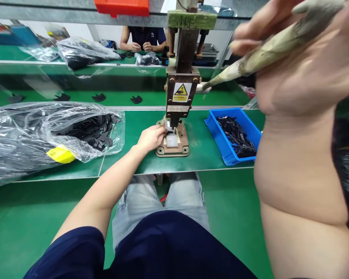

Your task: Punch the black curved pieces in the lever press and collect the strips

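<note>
An arbor press (178, 93) with a warning sticker stands upright in front of me, its base (186, 140) on the green bench. My left hand (152, 137) is at the base with fingers pinched together. They hold a small black part (171, 132) under the ram, mostly hidden by fingertips and ram. Beside it on the base lies a pale block (172, 140). Raised high at the right, my right hand (302, 66) is blurred and closed around the press lever (267, 54), which slopes down to the press.
A blue bin (211, 120) of slim black parts sits to the right. At left lies a clear plastic bag (26, 135) of curved black pieces with a yellow label (61, 154). Several black pieces rest on the strip behind. A person (144, 38) sits across the bench.
</note>
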A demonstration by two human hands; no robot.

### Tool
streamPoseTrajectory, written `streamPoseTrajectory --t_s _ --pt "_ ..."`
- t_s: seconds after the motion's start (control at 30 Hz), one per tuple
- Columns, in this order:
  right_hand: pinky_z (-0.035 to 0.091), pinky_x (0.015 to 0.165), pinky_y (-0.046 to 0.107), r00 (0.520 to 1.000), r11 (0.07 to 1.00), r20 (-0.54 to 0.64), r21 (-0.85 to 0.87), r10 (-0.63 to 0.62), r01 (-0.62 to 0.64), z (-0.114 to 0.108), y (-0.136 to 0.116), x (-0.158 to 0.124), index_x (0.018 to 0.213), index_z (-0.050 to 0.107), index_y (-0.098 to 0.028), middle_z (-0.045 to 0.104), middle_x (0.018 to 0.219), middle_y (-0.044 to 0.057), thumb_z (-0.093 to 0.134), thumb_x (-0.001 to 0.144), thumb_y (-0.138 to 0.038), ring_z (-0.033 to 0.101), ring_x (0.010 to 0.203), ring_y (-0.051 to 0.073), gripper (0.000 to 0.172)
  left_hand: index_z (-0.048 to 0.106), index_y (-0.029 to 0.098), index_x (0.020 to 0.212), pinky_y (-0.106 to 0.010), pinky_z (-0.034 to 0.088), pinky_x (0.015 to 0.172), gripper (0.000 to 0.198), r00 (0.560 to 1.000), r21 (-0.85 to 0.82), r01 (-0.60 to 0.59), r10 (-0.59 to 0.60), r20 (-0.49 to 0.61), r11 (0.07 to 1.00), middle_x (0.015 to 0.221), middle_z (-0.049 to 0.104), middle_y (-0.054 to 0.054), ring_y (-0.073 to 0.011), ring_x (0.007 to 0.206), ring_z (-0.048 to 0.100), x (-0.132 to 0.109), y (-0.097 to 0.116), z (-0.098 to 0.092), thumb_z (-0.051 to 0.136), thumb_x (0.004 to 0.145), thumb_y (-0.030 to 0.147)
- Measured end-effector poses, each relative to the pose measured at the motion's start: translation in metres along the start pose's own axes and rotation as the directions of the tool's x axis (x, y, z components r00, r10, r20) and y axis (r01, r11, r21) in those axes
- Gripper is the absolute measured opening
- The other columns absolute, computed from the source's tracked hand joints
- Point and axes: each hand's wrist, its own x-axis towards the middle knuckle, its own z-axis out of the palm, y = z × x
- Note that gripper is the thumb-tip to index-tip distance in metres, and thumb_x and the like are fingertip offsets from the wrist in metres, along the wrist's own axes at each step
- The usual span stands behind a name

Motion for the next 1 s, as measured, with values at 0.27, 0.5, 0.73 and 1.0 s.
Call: streamPoseTrajectory --t_s 0.27,0.5,0.73,1.0 --pt "0.066 0.082 0.039 0.994 0.999 -0.112 0.033 -0.010 0.014 0.026 0.000 -0.059 0.081 0.063 -0.018 0.065 0.076 -0.002 0.072 0.095 -0.033 0.073 0.079 0.013 0.023 0.080 0.029 0.126 -0.033 0.056 0.097 0.034 0.985 0.274 -0.163 0.140 0.103 0.948 0.128 0.073 -0.008 -0.0251 0.123 0.068 0.005 0.001 0.000 0.056 0.104 0.022" --pt "0.060 0.102 0.056 0.986 0.997 -0.160 -0.068 -0.055 0.045 0.044 0.012 -0.151 0.063 0.058 -0.023 0.063 0.066 -0.006 0.072 0.085 -0.031 0.072 0.078 0.016 0.027 0.079 0.025 0.127 -0.033 0.056 0.099 0.034 0.983 0.285 -0.179 0.158 0.097 0.942 0.127 0.074 -0.009 -0.0236 0.120 0.069 0.004 0.005 0.003 0.051 0.108 0.024" --pt "0.059 0.098 0.058 0.960 0.993 -0.260 -0.077 -0.102 0.084 0.055 0.039 -0.175 0.058 0.053 -0.022 0.064 0.062 -0.005 0.076 0.083 -0.042 0.072 0.074 0.018 0.039 0.073 0.022 0.137 -0.040 0.052 0.107 0.038 0.981 0.461 -0.081 -0.011 0.194 0.884 0.133 0.073 -0.012 -0.0271 0.122 0.067 -0.021 -0.028 -0.064 0.049 0.108 0.028" --pt "0.061 0.091 0.055 0.919 0.990 -0.371 -0.084 -0.135 0.111 0.064 0.042 -0.173 0.056 0.046 -0.021 0.059 0.056 -0.005 0.075 0.085 -0.050 0.070 0.069 0.015 0.050 0.068 0.024 0.147 -0.044 0.046 0.111 0.061 0.785 0.772 0.006 -0.482 0.391 0.636 0.148 0.067 -0.012 -0.0345 0.133 0.057 -0.066 -0.120 -0.186 0.067 0.086 0.023"
